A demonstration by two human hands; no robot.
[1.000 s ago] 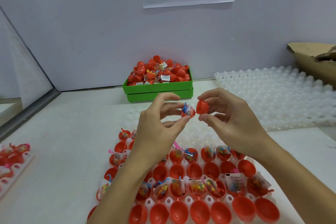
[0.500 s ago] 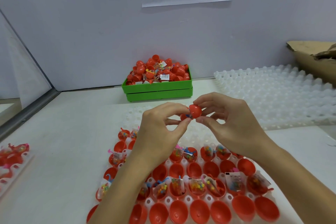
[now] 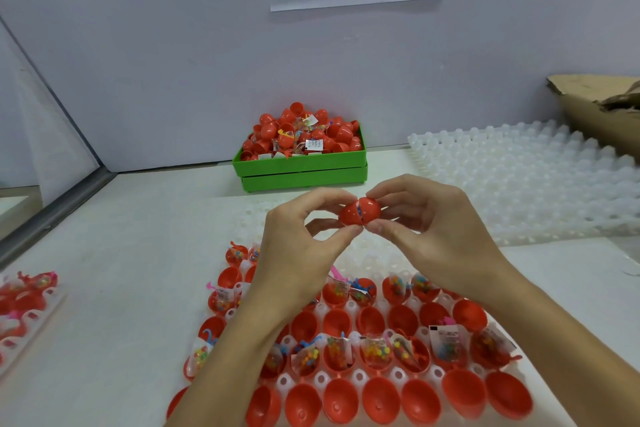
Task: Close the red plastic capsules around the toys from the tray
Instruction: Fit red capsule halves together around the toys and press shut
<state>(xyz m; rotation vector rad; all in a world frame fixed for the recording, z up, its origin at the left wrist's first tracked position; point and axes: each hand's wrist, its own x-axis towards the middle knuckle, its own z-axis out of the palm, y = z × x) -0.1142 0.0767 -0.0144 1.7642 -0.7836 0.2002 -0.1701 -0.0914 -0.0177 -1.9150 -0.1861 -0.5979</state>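
Note:
Above the tray, a red capsule [image 3: 360, 211] is held between both hands, its two halves pushed nearly together with a thin seam and a bit of blue toy showing. My left hand [image 3: 301, 246] pinches the left half with thumb and fingers. My right hand [image 3: 433, 232] pinches the right half. Below them the white tray [image 3: 396, 374] holds rows of open red capsule halves [image 3: 384, 399], some empty, some with bagged toys [image 3: 375, 352] in them.
A green bin [image 3: 301, 168] heaped with closed red capsules stands at the back by the wall. White empty moulded trays [image 3: 536, 177] lie at the right, a cardboard box [image 3: 602, 104] behind them. Another tray of capsules [image 3: 24, 302] lies at the left edge.
My hands came together: the right hand's capsule half went over the toy-filled half in the left hand, and the two halves now meet almost fully.

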